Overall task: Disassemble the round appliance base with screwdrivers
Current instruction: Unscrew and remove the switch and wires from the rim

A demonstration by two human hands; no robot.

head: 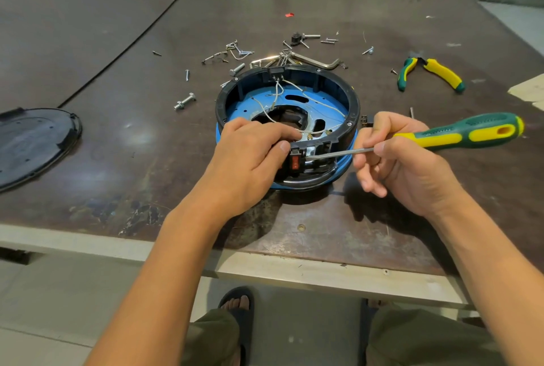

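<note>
The round appliance base (351, 100), a black ring over a blue metal plate with white wires, lies open side up in the middle of the table. My left hand (250, 156) grips its near rim, thumb against the black switch block with a red rocker (295, 160). My right hand (403, 168) holds a green and yellow screwdriver (471, 131); my fingers pinch its metal shaft. The tip sits in the rim just right of the switch.
Loose screws, bolts and a hex key (321, 62) are scattered behind the base. Green and yellow pliers (432, 72) lie at the right. A black round cover (32, 142) rests at the left. The table's near edge (265, 265) runs below my forearms.
</note>
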